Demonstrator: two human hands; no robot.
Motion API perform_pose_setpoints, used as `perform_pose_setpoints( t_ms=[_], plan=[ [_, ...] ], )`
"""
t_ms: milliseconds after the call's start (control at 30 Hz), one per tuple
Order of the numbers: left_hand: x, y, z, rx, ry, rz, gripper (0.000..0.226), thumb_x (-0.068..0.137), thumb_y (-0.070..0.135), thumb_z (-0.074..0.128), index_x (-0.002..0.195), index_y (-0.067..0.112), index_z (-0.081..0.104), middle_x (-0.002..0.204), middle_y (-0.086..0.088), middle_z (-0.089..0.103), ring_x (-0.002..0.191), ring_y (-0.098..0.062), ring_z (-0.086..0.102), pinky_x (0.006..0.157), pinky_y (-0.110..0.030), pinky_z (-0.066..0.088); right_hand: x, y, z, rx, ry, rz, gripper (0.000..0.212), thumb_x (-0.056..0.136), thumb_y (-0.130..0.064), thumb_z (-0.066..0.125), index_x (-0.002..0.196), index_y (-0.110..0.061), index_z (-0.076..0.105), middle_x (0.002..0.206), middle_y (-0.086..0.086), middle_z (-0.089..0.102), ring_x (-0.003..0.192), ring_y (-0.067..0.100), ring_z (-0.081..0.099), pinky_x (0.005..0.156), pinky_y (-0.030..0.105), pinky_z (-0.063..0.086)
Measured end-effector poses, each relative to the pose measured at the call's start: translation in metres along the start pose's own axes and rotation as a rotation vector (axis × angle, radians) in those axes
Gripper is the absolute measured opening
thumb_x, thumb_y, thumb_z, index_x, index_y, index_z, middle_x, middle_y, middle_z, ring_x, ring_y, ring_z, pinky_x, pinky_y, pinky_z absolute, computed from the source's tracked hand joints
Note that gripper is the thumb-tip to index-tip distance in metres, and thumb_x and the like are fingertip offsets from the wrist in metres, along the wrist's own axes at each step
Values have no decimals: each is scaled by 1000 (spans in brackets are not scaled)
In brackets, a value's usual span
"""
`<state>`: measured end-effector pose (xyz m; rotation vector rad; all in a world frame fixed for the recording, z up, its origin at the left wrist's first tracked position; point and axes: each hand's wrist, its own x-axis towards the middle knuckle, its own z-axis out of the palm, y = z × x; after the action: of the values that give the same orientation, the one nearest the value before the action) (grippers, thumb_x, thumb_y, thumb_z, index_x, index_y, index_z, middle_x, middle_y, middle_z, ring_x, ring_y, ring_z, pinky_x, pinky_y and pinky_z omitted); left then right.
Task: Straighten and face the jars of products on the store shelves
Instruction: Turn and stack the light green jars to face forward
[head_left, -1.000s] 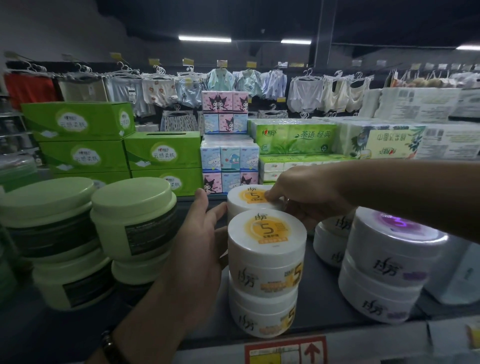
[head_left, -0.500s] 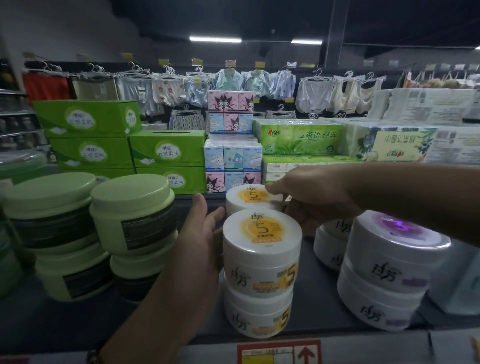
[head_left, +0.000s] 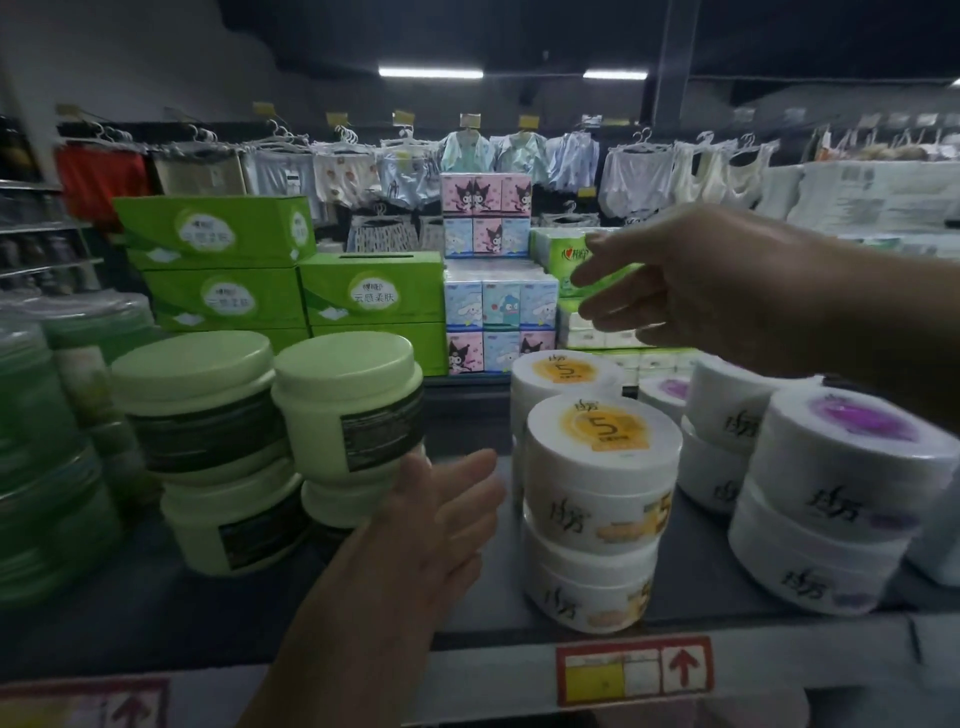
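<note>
Two white jars with orange labels (head_left: 602, 483) stand stacked at the shelf front, and a second orange stack (head_left: 563, 371) stands behind them. Light green jars (head_left: 348, 415) are stacked to the left. White jars with purple labels (head_left: 841, 478) are stacked to the right. My left hand (head_left: 431, 525) hovers with straight fingers in the gap between the green jars and the front orange stack, touching neither. My right hand (head_left: 691, 280) is raised above the rear orange stack, fingers loosely extended, holding nothing.
The dark shelf (head_left: 493, 618) has a front rail with a red price tag (head_left: 634, 670). Green tissue boxes (head_left: 363, 291) and cartoon tissue packs (head_left: 485, 306) stand behind the jars. Clothes hang on a rack (head_left: 467, 150) further back. Translucent green jars (head_left: 47, 441) stand at far left.
My right hand has let go of the rear orange jar and lifted up. My left hand has drawn back from the front orange stack toward the left.
</note>
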<state>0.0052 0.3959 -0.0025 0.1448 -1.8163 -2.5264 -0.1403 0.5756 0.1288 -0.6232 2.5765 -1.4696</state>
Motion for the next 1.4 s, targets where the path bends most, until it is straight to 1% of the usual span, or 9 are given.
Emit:
perform_pose_setpoints(
  t_ms=[200, 367, 567, 667, 833, 900, 1000, 1167, 1400],
  plan=[
    [-11, -4, -31, 7, 29, 24, 32, 79, 39, 67, 102, 21, 80, 118, -3, 79, 99, -14, 78, 92, -36, 51, -27, -12, 30, 9, 9, -27, 40, 107, -43, 53, 129, -14, 71, 128, 9, 75, 122, 22, 69, 119, 45, 44],
    [-37, 0, -62, 52, -3, 160, 59, 46, 45, 78, 104, 35, 83, 117, -1, 79, 111, -20, 75, 100, -42, 50, -47, -22, 52, -16, 59, -83, 41, 107, -41, 53, 130, -13, 71, 126, 5, 76, 119, 15, 71, 114, 39, 47],
    [-49, -2, -98, -44, 77, 168, 63, 37, 34, 81, 101, 34, 84, 119, -1, 78, 116, -24, 73, 99, -43, 51, -84, -34, 95, -7, 208, -179, 38, 88, -48, 68, 117, -24, 77, 116, -6, 80, 114, 11, 73, 110, 45, 52],
    [-53, -8, -108, -83, 146, 141, 51, 53, 21, 83, 103, 31, 84, 122, 1, 77, 119, -23, 69, 105, -45, 49, -103, -33, 124, 78, 226, -237, 29, 91, -42, 72, 112, -23, 78, 112, 1, 81, 110, 22, 76, 106, 52, 57],
    [-47, -5, -110, -142, 148, 107, 39, 81, 6, 77, 116, 21, 69, 132, 2, 67, 127, -18, 57, 111, -42, 39, -115, -10, 176, 282, 201, -193, 30, 84, -31, 72, 113, -24, 73, 106, -12, 80, 103, 3, 75, 96, 26, 60],
    [-44, -4, -108, -165, 154, 107, 34, 87, 16, 73, 119, 24, 68, 129, 8, 70, 129, -17, 56, 111, -43, 40, -112, 5, 192, 371, 191, -134, 22, 89, -22, 74, 111, -26, 72, 104, -15, 80, 104, 2, 74, 93, 25, 60],
    [-41, -2, -103, -214, 209, 115, 68, 55, 34, 82, 121, 28, 68, 137, 8, 67, 135, -17, 55, 108, -41, 42, -107, 23, 207, 458, 169, -47, 26, 102, -5, 61, 106, -29, 70, 97, -23, 80, 100, -4, 74, 91, 25, 54],
    [-35, 5, -88, -372, 227, 139, 94, 57, 53, 64, 146, 24, 58, 144, 5, 64, 141, -16, 52, 120, -42, 33, -99, 38, 219, 465, 135, -6, 37, 103, 7, 52, 103, -27, 66, 82, -28, 77, 83, -11, 73, 69, 9, 55],
    [-47, 4, -74, -393, 212, 201, 87, 66, 56, 63, 147, 24, 56, 139, 4, 69, 136, -15, 57, 124, -46, 31, -99, 43, 218, 486, 81, -1, 50, 96, 12, 52, 132, -20, 67, 117, -7, 80, 109, 7, 74, 83, 19, 59]
  ],
)
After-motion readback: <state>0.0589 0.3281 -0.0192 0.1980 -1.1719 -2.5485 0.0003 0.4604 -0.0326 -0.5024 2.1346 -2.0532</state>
